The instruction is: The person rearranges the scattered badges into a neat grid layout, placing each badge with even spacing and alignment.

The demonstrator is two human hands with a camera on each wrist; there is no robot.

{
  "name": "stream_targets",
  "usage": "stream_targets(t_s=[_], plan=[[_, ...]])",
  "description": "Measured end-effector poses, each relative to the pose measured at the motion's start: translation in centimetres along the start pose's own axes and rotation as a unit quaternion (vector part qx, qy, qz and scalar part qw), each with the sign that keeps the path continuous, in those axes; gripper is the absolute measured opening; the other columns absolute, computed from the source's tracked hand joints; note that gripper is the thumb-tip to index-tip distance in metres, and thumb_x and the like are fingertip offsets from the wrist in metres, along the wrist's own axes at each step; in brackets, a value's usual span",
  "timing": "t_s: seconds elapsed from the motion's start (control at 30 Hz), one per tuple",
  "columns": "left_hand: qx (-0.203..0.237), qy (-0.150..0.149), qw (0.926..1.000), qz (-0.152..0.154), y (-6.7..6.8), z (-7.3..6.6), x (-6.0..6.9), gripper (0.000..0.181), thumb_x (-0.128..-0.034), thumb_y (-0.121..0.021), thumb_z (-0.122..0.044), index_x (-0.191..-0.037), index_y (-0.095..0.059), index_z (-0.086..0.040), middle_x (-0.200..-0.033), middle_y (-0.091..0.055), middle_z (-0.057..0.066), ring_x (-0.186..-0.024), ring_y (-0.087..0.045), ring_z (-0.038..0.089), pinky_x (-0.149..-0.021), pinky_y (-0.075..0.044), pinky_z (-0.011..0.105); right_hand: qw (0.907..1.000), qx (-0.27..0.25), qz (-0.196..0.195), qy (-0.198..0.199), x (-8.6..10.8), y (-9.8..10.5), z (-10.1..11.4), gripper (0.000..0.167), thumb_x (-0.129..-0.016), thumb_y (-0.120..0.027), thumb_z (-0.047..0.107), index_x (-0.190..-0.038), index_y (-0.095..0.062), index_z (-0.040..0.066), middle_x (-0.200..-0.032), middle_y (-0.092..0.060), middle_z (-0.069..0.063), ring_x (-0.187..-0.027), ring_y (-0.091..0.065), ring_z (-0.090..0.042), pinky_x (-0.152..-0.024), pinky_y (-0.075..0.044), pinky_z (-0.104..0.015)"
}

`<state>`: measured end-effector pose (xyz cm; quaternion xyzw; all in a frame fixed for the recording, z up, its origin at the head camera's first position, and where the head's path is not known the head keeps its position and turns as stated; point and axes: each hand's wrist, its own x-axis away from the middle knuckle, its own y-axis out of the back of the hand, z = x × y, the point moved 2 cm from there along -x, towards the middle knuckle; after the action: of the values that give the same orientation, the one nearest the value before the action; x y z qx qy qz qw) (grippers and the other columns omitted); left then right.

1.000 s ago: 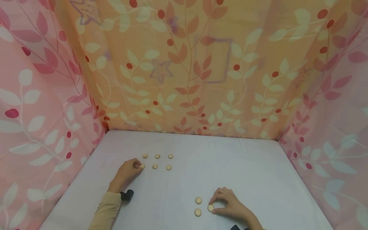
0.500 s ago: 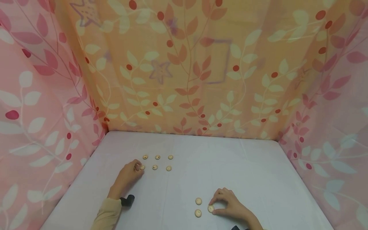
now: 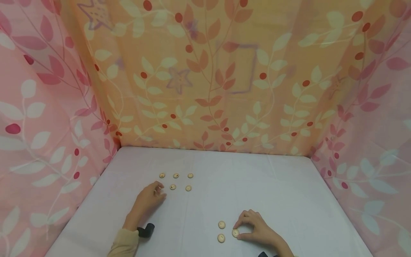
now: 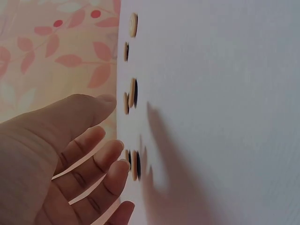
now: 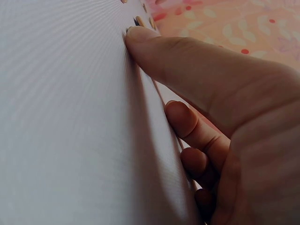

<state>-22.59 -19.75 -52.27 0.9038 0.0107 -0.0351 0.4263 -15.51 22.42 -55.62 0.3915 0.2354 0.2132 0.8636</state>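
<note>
In the head view my left hand point(image 3: 150, 197) hovers at the left end of several small, round wooden discs with marked faces, set in two rows. Its thumb and fingers are apart and loosely bent, with nothing between them in the left wrist view. One disc point(image 4: 136, 165) stands on the table just beyond those fingertips; in the head view the hand covers it. My right hand point(image 3: 255, 228) pinches another wooden disc point(image 3: 236, 233) at the table surface between thumb and index finger. Left of it lie two more discs, an upper disc point(image 3: 221, 224) and a lower disc point(image 3: 221, 238).
A white-covered table point(image 3: 205, 207) spreads under both hands. Patterned curtains point(image 3: 205, 71) hang along its back and sides. The back row of discs includes a middle disc point(image 3: 176, 175). A black wrist device point(image 3: 146, 230) sits on my left wrist.
My left hand has let go of the leftmost front disc, opened its fingers and shifted slightly right and toward me. The right hand has kept its pinch in the same place.
</note>
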Motion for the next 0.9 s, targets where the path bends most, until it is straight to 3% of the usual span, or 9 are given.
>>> stream_targets(t_s=[0.1,0.3,0.5,0.77,0.9], plan=[[0.001,0.001,1.0,-0.005,-0.6,-0.4,0.4,0.029,-0.0777,-0.073,-0.024,-0.102,-0.061,-0.014,-0.087,-0.06,0.0,-0.073,-0.052,0.013,-0.065,-0.042,0.032,1.0,0.001,0.001,-0.003,0.0,0.0,0.0,0.02,-0.074,-0.072,0.045,-0.091,-0.064,0.04,-0.091,-0.053,0.021,-0.084,-0.041,0.0,-0.073,-0.027,-0.027],[-0.004,-0.034,0.9992,-0.021,-1.7,-1.2,0.9,0.027,-0.0764,-0.074,-0.023,-0.099,-0.062,-0.016,-0.084,-0.058,-0.003,-0.069,-0.05,0.009,-0.064,-0.041,0.029,1.0,0.001,0.001,-0.002,0.0,0.0,0.0,0.02,-0.074,-0.072,0.045,-0.091,-0.064,0.04,-0.091,-0.054,0.021,-0.084,-0.041,0.0,-0.073,-0.027,-0.027],[-0.003,-0.064,0.9978,-0.013,-2.4,-2.6,1.3,0.025,-0.0761,-0.075,-0.021,-0.096,-0.062,-0.014,-0.081,-0.057,-0.005,-0.065,-0.048,0.007,-0.062,-0.04,0.027,1.0,0.0,-0.002,0.007,0.0,0.1,0.1,0.02,-0.074,-0.072,0.044,-0.092,-0.064,0.039,-0.091,-0.054,0.021,-0.084,-0.041,0.0,-0.073,-0.027,-0.027],[-0.015,-0.076,0.997,-0.004,-3.9,-4.3,2.2,0.024,-0.0749,-0.076,-0.025,-0.094,-0.062,-0.019,-0.078,-0.055,-0.01,-0.061,-0.044,0.005,-0.057,-0.037,0.022,1.0,-0.002,-0.002,0.006,0.0,0.0,0.0,0.02,-0.074,-0.073,0.044,-0.091,-0.064,0.039,-0.091,-0.054,0.021,-0.085,-0.042,-0.001,-0.074,-0.028,-0.027],[-0.019,-0.101,0.9947,-0.003,-4.6,-5.3,2.6,0.023,-0.0744,-0.076,-0.025,-0.092,-0.062,-0.021,-0.077,-0.055,-0.011,-0.059,-0.043,0.003,-0.055,-0.036,0.021,1.0,-0.001,0.001,0.0,0.0,0.0,0.0,0.02,-0.073,-0.073,0.045,-0.091,-0.064,0.039,-0.091,-0.054,0.021,-0.085,-0.042,-0.001,-0.074,-0.028,-0.027]])
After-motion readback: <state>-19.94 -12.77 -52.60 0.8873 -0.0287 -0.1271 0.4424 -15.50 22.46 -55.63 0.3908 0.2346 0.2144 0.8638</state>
